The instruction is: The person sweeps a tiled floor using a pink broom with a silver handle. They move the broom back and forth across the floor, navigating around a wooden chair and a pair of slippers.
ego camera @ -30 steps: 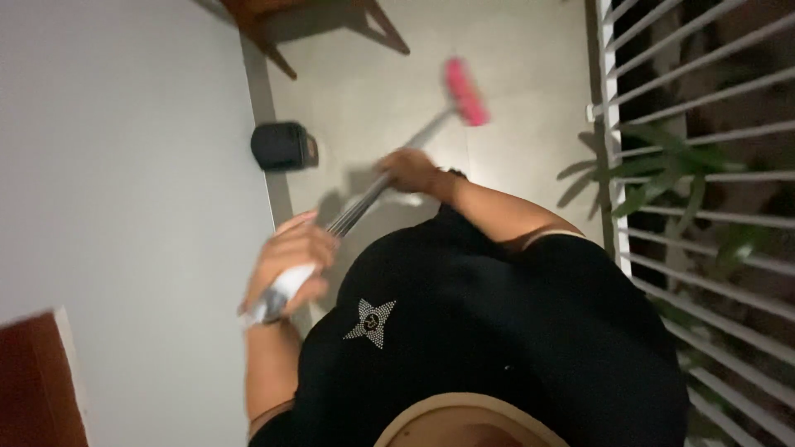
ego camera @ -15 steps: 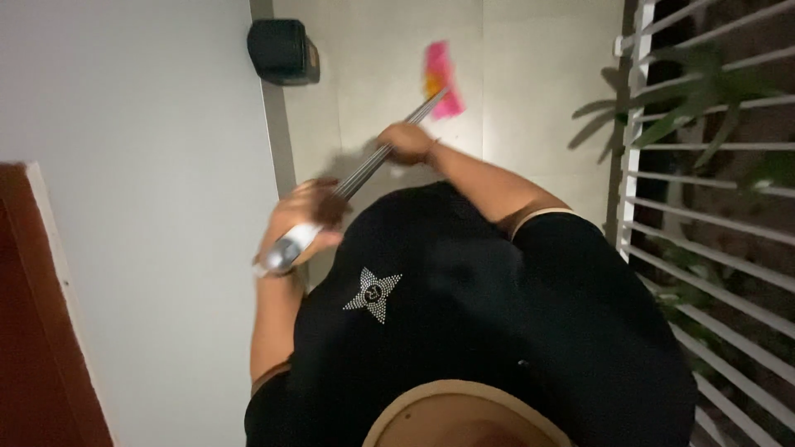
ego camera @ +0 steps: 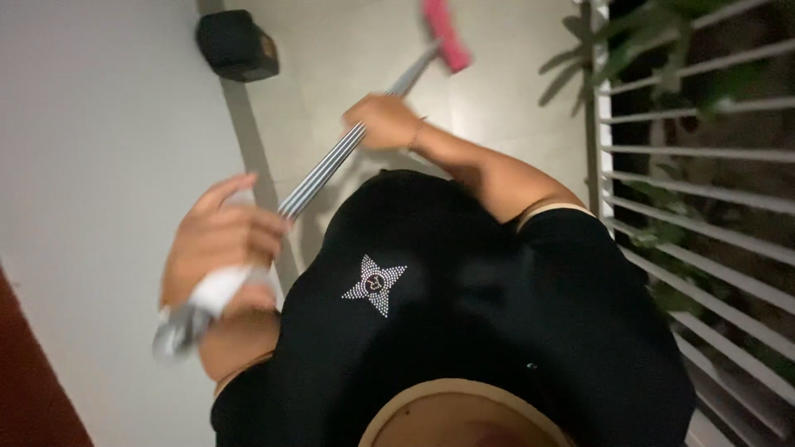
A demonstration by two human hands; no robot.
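Left hand: the left hand (ego camera: 217, 240) is curled round the upper end of the broom handle (ego camera: 331, 165), fingers wrapped over a white wrap near its top, at about 8 o'clock in the view.
Right hand: the right hand (ego camera: 383, 122) is closed round the same handle farther down, near 12 o'clock.
Broom: the handle is a ribbed, silvery metal pole running slantwise from 8 o'clock up to 1 o'clock; its pink head (ego camera: 447, 35) rests on the floor, blurred.
Container: a dark box-like thing (ego camera: 236, 45) sits on the floor at 11 o'clock by the wall; what it holds cannot be told.
Floor: pale tiles (ego camera: 513, 99).
Room: a light wall (ego camera: 91, 149) on the left; white railing bars (ego camera: 704, 165) with green leaves (ego camera: 654, 25) behind them on the right.
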